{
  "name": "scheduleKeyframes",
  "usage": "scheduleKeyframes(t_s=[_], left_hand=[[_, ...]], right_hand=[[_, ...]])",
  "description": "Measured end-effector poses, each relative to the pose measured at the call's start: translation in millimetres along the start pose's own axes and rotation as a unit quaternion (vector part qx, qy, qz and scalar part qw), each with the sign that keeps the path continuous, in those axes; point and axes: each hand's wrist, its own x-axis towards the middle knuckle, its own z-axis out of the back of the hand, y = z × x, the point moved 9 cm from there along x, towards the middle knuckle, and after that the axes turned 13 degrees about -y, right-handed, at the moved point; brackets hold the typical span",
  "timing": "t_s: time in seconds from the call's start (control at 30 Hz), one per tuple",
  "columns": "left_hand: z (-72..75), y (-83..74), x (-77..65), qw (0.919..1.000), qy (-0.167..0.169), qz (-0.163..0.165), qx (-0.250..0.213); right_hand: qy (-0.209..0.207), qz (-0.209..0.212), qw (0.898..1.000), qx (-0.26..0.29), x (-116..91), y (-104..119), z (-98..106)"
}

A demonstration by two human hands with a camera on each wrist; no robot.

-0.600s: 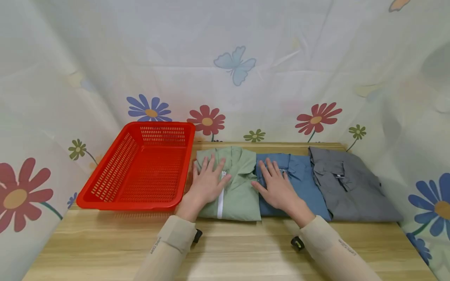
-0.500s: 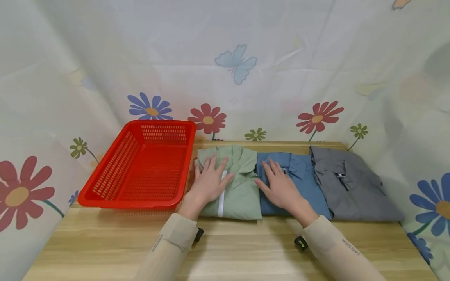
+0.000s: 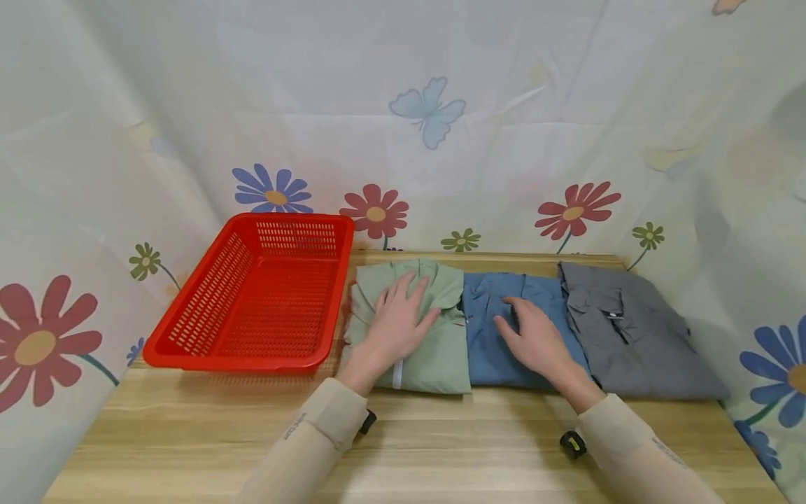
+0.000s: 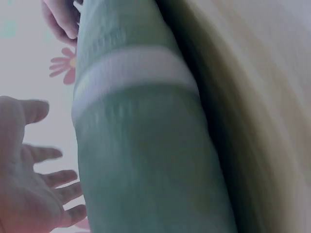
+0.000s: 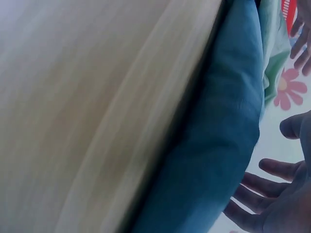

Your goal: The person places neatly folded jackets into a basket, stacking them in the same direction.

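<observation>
Left grip [image 3: 393,325], fingers spread, over green garment [image 3: 443,353]; right grip [image 3: 538,341], fingers loosely spread, over blue garment [image 3: 486,346]; grey garment [image 3: 648,350] to its right. Risk: sideways drag by either could ruck the folded layers.

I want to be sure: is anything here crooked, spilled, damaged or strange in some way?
Nothing really stands out; I see no spill or damage. The green garment, blue garment and gray garment lie folded in a row beside the red basket, with only ordinary-looking creases, mostly toward their far ends.
</observation>
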Motion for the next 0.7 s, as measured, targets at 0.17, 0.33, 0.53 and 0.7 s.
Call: scheduleKeyframes(t_s=[0.17,0.33,0.53,0.7], left_hand=[[-0.6,-6.8,2.7,0.9961,-0.041,0.026,-0.074],[-6.1,-16.8,3.4,0.9888,-0.034,0.036,-0.141],[-16.7,-32.6,2.7,0.9595,0.025,0.062,-0.274],[-32.0,-38.9,1.7,0.9244,0.071,0.129,-0.352]], right_hand=[[-0.003,-0.010,1.000,-0.022,-3.0,-13.5,13.1],[-0.003,-0.023,0.999,-0.031,-6.0,-28.5,22.5],[0.006,-0.066,0.998,0.009,-6.9,-44.5,29.5],[0.033,-0.121,0.992,0.036,-5.3,-57.1,36.5]])
